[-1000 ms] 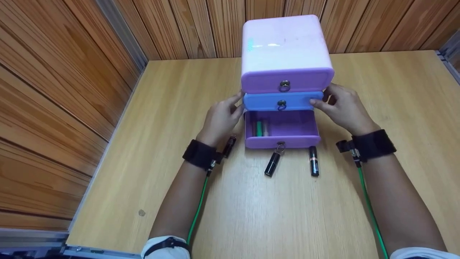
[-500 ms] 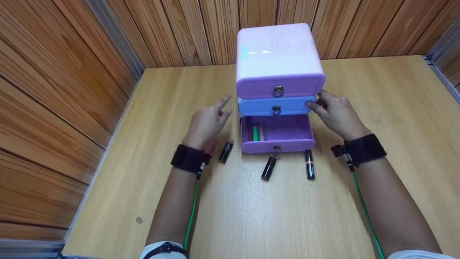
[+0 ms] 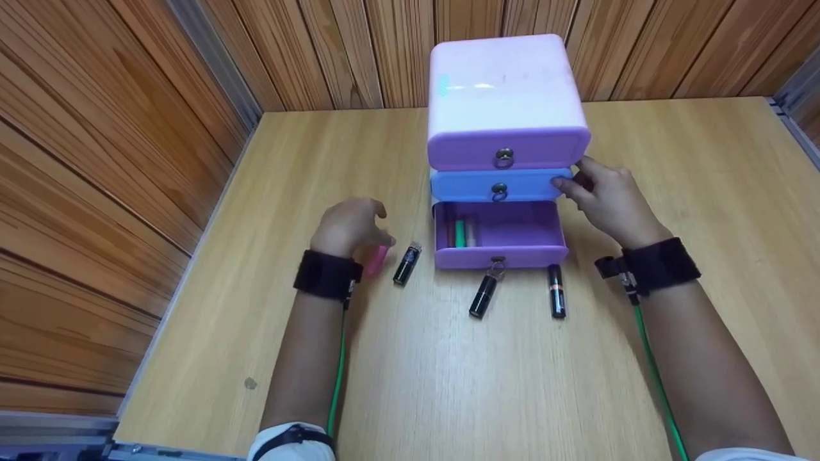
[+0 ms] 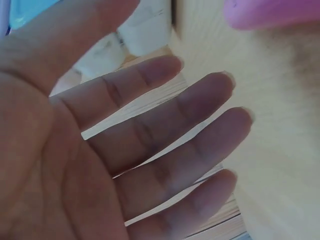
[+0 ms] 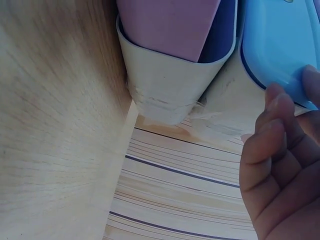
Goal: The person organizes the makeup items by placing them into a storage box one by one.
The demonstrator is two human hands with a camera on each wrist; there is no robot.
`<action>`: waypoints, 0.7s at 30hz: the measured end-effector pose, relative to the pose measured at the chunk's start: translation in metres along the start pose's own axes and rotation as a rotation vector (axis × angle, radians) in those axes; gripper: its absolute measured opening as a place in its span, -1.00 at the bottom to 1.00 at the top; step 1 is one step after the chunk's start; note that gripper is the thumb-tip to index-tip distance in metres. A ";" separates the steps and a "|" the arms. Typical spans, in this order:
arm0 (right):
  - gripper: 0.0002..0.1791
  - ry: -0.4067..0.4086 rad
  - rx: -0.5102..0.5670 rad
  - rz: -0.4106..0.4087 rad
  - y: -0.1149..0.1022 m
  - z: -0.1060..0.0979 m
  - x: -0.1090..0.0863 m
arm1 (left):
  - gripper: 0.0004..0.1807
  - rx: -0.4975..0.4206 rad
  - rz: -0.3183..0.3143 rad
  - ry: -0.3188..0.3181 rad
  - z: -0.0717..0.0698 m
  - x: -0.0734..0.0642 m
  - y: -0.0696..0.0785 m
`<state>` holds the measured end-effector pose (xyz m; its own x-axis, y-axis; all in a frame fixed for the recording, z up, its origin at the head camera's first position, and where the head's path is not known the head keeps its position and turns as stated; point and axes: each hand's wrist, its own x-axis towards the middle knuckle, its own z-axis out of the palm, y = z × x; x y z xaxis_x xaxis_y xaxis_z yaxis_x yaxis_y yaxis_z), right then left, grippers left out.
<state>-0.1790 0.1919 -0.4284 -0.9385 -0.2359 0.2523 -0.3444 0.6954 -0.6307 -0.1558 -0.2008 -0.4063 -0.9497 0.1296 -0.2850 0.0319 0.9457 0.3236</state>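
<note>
A small drawer cabinet [image 3: 506,96] with a pale pink top stands at the back of the table. My right hand [image 3: 612,205] holds the right edge of its blue middle drawer [image 3: 464,187]. In the right wrist view, the thumb lies on the blue front and the other fingers bend beside it. To the left of the cabinet, my left hand [image 3: 349,225] hovers over a pink object [image 3: 377,260], partly hidden beneath it. Its fingers look spread and hold nothing in the left wrist view. The purple bottom drawer [image 3: 467,258] is pulled out, with a green stick-like item [image 3: 460,234] inside.
Next to the pink object lies a short black tube [image 3: 407,264]. In front of the bottom drawer are a second black tube [image 3: 482,296] and, further right, a black lipstick-like tube [image 3: 557,292]. Wood-panel walls [image 3: 403,57] border the table [image 3: 410,384] at the back and left.
My left hand has left the cabinet's left side and moved left and toward me, over the pink object. My right hand stays at the blue drawer's edge.
</note>
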 end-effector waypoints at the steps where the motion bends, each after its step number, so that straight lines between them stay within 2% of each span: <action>1: -0.49 0.000 0.003 0.002 0.001 0.000 0.000 | -0.44 0.022 0.007 -0.007 0.003 0.002 0.002; 6: -0.50 0.012 0.016 0.008 0.003 0.000 -0.001 | -0.78 0.156 0.075 -0.029 0.021 0.013 0.010; 10: -0.51 0.014 0.027 0.010 0.004 0.000 -0.003 | -0.80 0.217 0.106 -0.026 0.026 0.017 0.012; 13: -0.50 0.012 0.025 0.008 0.004 0.000 -0.003 | -0.73 0.184 0.114 -0.015 0.023 0.016 0.012; 17: -0.51 0.018 0.020 -0.014 0.003 0.001 -0.002 | -0.66 0.071 0.135 0.071 0.009 0.011 0.011; 21: -0.52 0.011 0.020 -0.016 0.002 0.003 0.000 | -0.69 -0.009 0.143 0.158 -0.007 0.001 0.009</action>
<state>-0.1796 0.1915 -0.4318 -0.9325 -0.2390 0.2709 -0.3599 0.6778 -0.6411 -0.1589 -0.1942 -0.3970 -0.9729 0.2128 -0.0907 0.1675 0.9184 0.3585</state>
